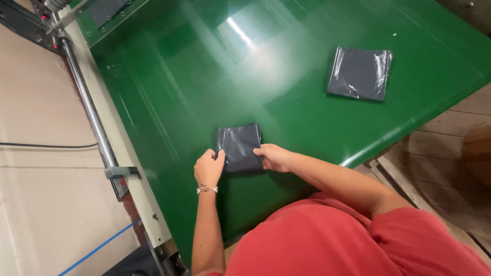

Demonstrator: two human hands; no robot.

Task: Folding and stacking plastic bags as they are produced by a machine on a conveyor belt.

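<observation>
At the centre of the frame, a dark bagged packet (239, 148) is gripped on the green table (169, 87) by the left hand (208, 167) and right hand (273, 156), apparently being set down, while another packet (359, 73) lies at upper right.

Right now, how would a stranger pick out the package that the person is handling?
Find the wide green conveyor belt. Near its lower edge lies a small dark grey plastic-wrapped package, gripped by the left hand and right hand. The other flat grey package lies untouched, farther up right.

red shirt (353, 240), thin bracelet (206, 189), bare forearms
</observation>
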